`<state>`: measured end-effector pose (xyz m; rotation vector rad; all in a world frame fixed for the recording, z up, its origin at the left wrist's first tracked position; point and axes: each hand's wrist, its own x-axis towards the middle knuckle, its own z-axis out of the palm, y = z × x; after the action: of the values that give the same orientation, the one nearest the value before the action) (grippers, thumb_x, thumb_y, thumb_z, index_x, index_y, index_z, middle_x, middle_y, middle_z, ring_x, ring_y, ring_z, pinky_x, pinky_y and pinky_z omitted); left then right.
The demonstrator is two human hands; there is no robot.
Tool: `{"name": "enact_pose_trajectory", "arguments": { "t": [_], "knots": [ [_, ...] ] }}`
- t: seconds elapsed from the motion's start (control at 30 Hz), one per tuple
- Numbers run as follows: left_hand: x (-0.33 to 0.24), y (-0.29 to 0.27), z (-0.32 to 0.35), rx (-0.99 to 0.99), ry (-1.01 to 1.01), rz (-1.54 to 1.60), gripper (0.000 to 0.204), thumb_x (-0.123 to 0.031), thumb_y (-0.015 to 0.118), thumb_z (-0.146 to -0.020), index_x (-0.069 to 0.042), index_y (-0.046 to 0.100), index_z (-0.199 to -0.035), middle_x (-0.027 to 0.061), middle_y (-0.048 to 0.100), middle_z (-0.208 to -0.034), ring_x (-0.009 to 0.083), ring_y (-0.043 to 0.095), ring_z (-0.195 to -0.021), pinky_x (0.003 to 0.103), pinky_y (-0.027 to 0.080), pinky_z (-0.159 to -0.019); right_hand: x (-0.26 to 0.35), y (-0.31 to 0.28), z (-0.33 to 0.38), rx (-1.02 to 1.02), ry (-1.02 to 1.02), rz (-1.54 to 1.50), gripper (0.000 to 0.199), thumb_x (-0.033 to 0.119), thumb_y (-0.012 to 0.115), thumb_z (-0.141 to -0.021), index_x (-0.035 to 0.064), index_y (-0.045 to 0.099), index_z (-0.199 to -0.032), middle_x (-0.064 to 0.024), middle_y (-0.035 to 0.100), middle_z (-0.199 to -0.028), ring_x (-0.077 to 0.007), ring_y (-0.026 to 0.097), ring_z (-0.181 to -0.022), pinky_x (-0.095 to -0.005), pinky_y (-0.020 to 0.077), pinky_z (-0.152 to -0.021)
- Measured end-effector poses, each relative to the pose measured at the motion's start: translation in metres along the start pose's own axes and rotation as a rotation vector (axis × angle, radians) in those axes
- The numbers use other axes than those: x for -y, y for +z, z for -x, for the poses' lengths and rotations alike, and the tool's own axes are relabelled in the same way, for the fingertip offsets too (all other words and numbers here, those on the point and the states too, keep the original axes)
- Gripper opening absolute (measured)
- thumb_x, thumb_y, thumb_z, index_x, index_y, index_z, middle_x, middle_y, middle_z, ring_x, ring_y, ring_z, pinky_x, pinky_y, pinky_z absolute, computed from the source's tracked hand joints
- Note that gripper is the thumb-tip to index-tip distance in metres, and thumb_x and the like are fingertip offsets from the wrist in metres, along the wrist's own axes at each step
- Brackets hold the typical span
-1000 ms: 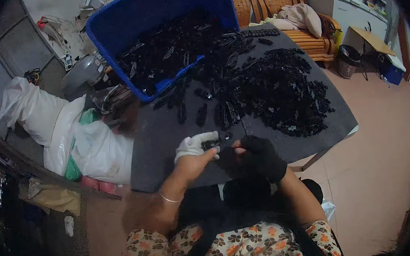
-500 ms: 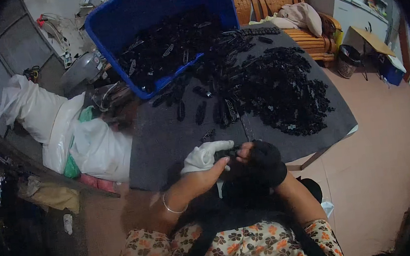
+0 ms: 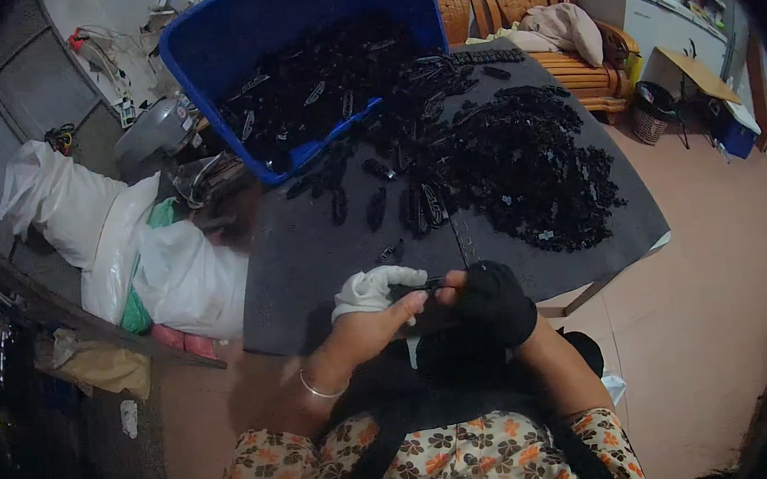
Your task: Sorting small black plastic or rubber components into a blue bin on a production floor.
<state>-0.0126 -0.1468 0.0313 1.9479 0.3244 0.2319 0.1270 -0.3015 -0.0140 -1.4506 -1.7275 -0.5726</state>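
My left hand [image 3: 373, 307], partly in a white finger glove, and my right hand [image 3: 491, 298], in a black glove, meet at the near edge of a dark grey mat [image 3: 311, 256]. Between their fingertips both hands pinch a small black plastic part [image 3: 428, 283]. A big heap of similar black parts [image 3: 515, 167] lies on the mat beyond my hands. Several loose ones [image 3: 399, 206] are scattered closer. More fill a tilted blue plastic bin [image 3: 289, 27] at the mat's far left.
White plastic sacks [image 3: 126, 246] lean against the table's left side. Wooden chairs [image 3: 557, 29] with cloth on them stand behind the table, and a cardboard box [image 3: 686, 72] and a dark basket [image 3: 652, 107] sit at the right on the tan floor.
My hands have drawn slightly toward me and come closer together, still holding the small black part between them.
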Motion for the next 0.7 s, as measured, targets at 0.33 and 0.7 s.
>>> {"name": "enact_pose_trajectory", "arguments": {
  "t": [0.33, 0.7],
  "knots": [
    [0.013, 0.006, 0.024, -0.13, 0.193, -0.168, 0.017, -0.008, 0.06, -0.084, 0.001, 0.06, -0.099, 0.0125, 0.063, -0.09, 0.0161, 0.063, -0.077, 0.028, 0.051, -0.064, 0.012, 0.002, -0.018, 0.277, 0.55, -0.396, 0.033, 0.029, 0.067, -0.076, 0.0013, 0.062, -0.093, -0.0175, 0.061, -0.085, -0.0353, 0.059, -0.08, -0.0392, 0.0469, -0.073],
    [0.017, -0.031, -0.013, -0.003, 0.201, -0.307, 0.032, -0.02, 0.067, -0.08, -0.005, 0.061, -0.107, 0.0149, 0.059, -0.107, 0.0205, 0.059, -0.094, 0.032, 0.049, -0.078, -0.001, -0.018, -0.015, 0.638, 0.49, -0.523, 0.033, 0.03, 0.064, -0.077, 0.0036, 0.063, -0.097, -0.0186, 0.063, -0.09, -0.034, 0.061, -0.084, -0.041, 0.0479, -0.073]
  ]
}}
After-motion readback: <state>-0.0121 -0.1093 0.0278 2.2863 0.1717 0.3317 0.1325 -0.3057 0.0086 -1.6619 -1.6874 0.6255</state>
